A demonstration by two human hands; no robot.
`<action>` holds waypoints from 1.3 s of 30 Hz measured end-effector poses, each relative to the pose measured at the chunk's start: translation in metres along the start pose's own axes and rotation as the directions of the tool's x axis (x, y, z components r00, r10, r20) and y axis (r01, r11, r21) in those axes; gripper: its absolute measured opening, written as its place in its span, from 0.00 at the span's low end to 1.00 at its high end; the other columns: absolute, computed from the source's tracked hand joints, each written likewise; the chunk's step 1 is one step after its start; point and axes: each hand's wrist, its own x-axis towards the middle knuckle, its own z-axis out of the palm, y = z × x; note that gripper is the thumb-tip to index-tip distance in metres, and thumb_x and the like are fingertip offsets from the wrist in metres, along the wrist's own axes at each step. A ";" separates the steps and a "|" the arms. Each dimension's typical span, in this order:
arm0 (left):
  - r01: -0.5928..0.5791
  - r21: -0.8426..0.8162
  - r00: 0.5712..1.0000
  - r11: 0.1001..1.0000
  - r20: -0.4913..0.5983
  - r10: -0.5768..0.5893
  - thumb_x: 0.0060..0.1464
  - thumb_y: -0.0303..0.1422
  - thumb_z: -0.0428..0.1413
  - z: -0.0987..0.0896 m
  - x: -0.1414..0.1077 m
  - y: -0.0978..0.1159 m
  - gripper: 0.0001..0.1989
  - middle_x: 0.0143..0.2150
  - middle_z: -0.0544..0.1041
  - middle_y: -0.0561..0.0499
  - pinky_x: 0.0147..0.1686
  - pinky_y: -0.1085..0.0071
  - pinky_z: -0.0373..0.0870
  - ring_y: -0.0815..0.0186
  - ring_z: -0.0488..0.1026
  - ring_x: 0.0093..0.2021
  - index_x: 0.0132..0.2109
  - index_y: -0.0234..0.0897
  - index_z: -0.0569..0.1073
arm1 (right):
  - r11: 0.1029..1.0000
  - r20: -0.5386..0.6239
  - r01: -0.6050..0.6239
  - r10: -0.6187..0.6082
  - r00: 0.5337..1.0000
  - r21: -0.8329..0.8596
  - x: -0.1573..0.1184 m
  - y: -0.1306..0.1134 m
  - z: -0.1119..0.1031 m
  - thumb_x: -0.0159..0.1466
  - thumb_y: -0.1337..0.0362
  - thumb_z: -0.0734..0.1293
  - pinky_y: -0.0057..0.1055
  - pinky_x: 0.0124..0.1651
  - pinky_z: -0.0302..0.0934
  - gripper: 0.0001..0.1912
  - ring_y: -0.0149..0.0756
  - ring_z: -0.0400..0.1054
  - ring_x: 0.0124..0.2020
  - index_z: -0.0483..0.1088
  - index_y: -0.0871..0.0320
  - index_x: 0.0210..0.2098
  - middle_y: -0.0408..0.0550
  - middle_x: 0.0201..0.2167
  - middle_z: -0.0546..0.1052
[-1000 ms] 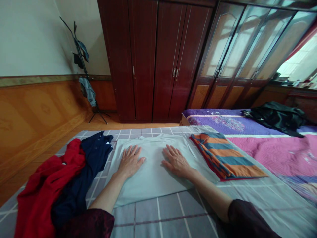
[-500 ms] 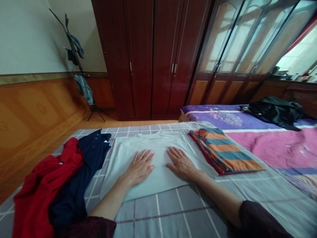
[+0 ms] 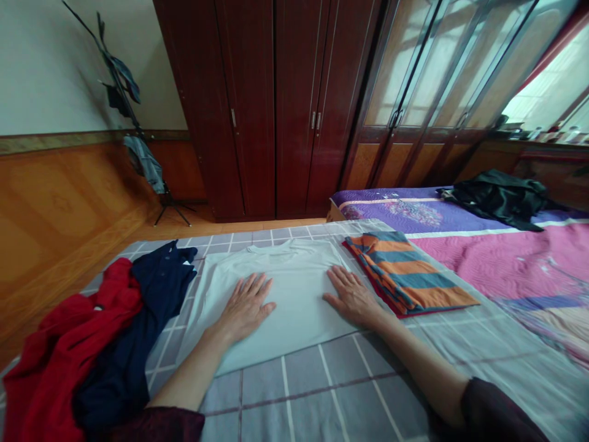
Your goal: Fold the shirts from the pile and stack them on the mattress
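Observation:
A white shirt lies spread flat on the grey checked bedspread, its neckline toward the far edge. My left hand rests palm down on the left half of the shirt, fingers spread. On the shirt's right part lies my right hand, also flat with its fingers out. Just right of it sits a folded orange and blue striped garment on top of something dark red. Left of the shirt are a crumpled navy garment and a red one.
A second bed with a purple and pink cover stands at the right, a black garment on it. Dark red wardrobes line the back. A coat stand with caps is at the back left.
My hands have moved farther apart across the shirt, the left one leftward and the right one rightward. The view has shifted slightly to the right.

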 end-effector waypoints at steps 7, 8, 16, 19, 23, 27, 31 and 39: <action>0.222 0.037 0.973 0.974 -0.071 -0.219 0.63 0.48 0.39 0.002 0.005 -0.031 0.30 0.70 0.46 0.44 0.63 0.48 0.39 0.51 0.40 0.69 0.67 0.38 0.52 | 1.000 -0.024 0.008 -0.009 1.000 -0.027 0.001 -0.001 -0.002 0.66 0.50 0.56 0.45 0.64 0.42 0.33 0.50 0.44 0.66 0.54 0.63 0.64 0.59 0.66 0.53; 0.220 0.035 0.973 0.975 -0.073 -0.217 0.62 0.48 0.39 0.002 0.005 -0.030 0.30 0.69 0.47 0.44 0.63 0.47 0.39 0.51 0.40 0.69 0.67 0.38 0.53 | 0.998 -0.007 0.065 -0.065 0.998 -0.005 0.000 -0.008 -0.002 0.66 0.50 0.55 0.45 0.64 0.42 0.32 0.49 0.43 0.66 0.54 0.61 0.64 0.57 0.66 0.52; 0.044 -0.020 0.997 0.999 -0.066 -0.045 0.62 0.48 0.40 -0.004 0.004 0.000 0.30 0.70 0.47 0.48 0.65 0.51 0.36 0.56 0.38 0.69 0.67 0.41 0.51 | 0.994 0.020 0.110 -0.110 0.994 0.027 0.029 -0.053 -0.007 0.67 0.50 0.55 0.45 0.63 0.43 0.32 0.51 0.46 0.66 0.54 0.62 0.64 0.60 0.66 0.52; 0.013 -0.034 0.999 0.999 -0.038 -0.015 0.61 0.49 0.41 -0.002 0.002 0.006 0.31 0.70 0.46 0.48 0.65 0.50 0.35 0.55 0.37 0.69 0.67 0.41 0.51 | 0.992 0.017 0.125 -0.125 0.992 0.017 0.053 -0.068 0.000 0.66 0.48 0.55 0.45 0.63 0.43 0.32 0.50 0.46 0.66 0.54 0.58 0.64 0.56 0.66 0.53; 0.020 -0.055 0.999 0.998 -0.031 -0.021 0.61 0.49 0.41 -0.004 0.001 0.006 0.32 0.70 0.46 0.47 0.64 0.50 0.34 0.53 0.37 0.69 0.67 0.40 0.52 | 1.000 -0.015 0.015 -0.015 1.000 -0.006 0.073 -0.058 0.009 0.67 0.47 0.53 0.47 0.63 0.41 0.32 0.51 0.45 0.66 0.54 0.61 0.63 0.58 0.65 0.54; 0.039 -0.072 0.999 0.997 -0.025 -0.041 0.60 0.52 0.41 -0.005 0.002 -0.002 0.34 0.70 0.44 0.46 0.64 0.48 0.34 0.50 0.36 0.69 0.67 0.40 0.51 | 0.988 -0.044 -0.149 0.147 0.988 -0.036 0.074 -0.017 0.009 0.67 0.49 0.53 0.49 0.62 0.42 0.32 0.53 0.46 0.64 0.55 0.65 0.62 0.62 0.64 0.55; 0.119 -0.052 0.991 0.992 -0.059 -0.122 0.60 0.52 0.39 -0.002 0.005 -0.025 0.34 0.70 0.46 0.46 0.64 0.47 0.36 0.50 0.38 0.69 0.67 0.40 0.51 | 0.969 -0.054 -0.243 0.241 0.969 -0.047 0.071 0.012 0.008 0.68 0.49 0.52 0.48 0.60 0.46 0.30 0.52 0.50 0.63 0.55 0.62 0.62 0.59 0.64 0.56; 0.343 -0.018 0.929 0.939 -0.140 -0.342 0.62 0.49 0.38 0.002 0.006 -0.064 0.31 0.69 0.48 0.43 0.61 0.42 0.41 0.50 0.41 0.68 0.66 0.37 0.54 | 0.961 -0.058 -0.275 0.273 0.960 -0.032 0.072 0.013 0.009 0.67 0.48 0.52 0.45 0.60 0.46 0.30 0.49 0.49 0.63 0.56 0.61 0.61 0.57 0.64 0.57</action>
